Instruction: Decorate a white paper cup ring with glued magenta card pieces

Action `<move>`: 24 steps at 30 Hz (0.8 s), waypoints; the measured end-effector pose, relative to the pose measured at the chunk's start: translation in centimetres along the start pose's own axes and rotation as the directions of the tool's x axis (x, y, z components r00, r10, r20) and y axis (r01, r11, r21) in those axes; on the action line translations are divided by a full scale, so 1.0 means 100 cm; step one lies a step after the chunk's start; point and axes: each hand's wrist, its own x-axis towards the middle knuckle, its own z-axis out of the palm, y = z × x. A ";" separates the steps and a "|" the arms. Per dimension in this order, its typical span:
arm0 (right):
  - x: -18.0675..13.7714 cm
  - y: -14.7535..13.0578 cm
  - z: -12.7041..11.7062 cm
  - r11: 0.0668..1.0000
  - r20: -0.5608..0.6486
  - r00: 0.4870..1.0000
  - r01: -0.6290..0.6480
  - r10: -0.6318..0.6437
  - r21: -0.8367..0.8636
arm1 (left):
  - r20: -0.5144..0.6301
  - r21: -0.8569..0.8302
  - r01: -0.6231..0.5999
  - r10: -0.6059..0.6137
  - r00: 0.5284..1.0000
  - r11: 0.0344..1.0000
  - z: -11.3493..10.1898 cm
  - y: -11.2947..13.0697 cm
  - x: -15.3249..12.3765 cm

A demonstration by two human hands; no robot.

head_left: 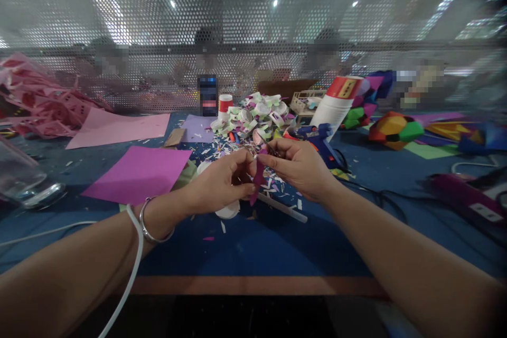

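Note:
A small magenta paper piece (259, 179) hangs upright between my two hands over the table. My left hand (222, 179) is closed, with thumb and fingers pinching its left edge. On the other side, my right hand (301, 166) is closed with thumb and forefinger at the top of the piece. A thin dark item shows at the right fingers, too small to name. Below the hands lie a translucent glue stick (287, 209) and a white disc (228, 210). A blue glue gun (327, 150) is just beyond my right hand.
A heap of white and green paper pieces (257, 116) sits ahead among scraps. Magenta sheet (138, 171), pink sheet (122, 129) and glass container (24, 179) lie left. Stacked paper cups (332, 105), coloured paper balls (396, 129) and a purple power strip (463, 198) are right.

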 end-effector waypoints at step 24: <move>-0.002 -0.003 0.001 0.999 0.035 0.999 -0.016 0.014 0.051 | -0.145 0.030 -0.112 0.115 0.983 0.993 -0.001 -0.004 0.003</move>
